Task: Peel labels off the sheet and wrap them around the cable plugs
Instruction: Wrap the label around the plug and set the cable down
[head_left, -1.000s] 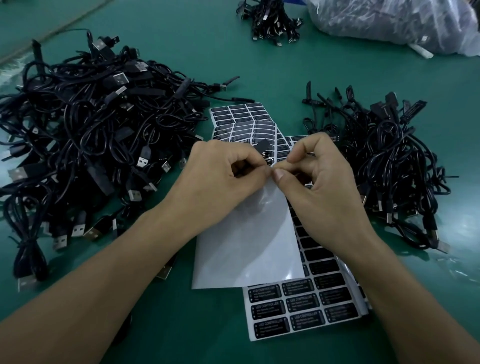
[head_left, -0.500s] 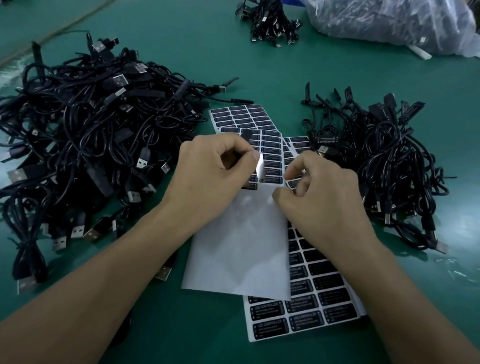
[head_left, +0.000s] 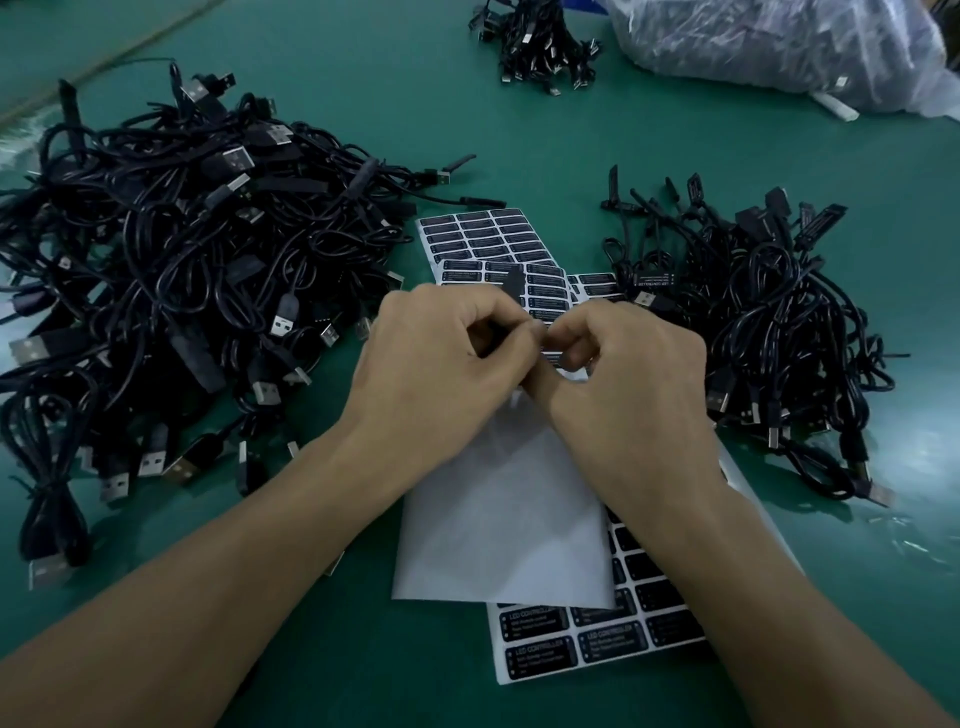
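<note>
Labelling looks far from finished: left hand (head_left: 441, 358) grips a plug (head_left: 514, 285), right hand (head_left: 634, 374) pinches what seems its label, big cable pile (head_left: 171, 270) waiting.

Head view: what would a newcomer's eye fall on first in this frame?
Two hands meet mid-frame above the label sheets: the left hand holds a black plug, and the right hand curls its fingertips against it, though what they pinch is hidden. A big cable pile fills the left of the green table, and a smaller pile lies on the right.
</note>
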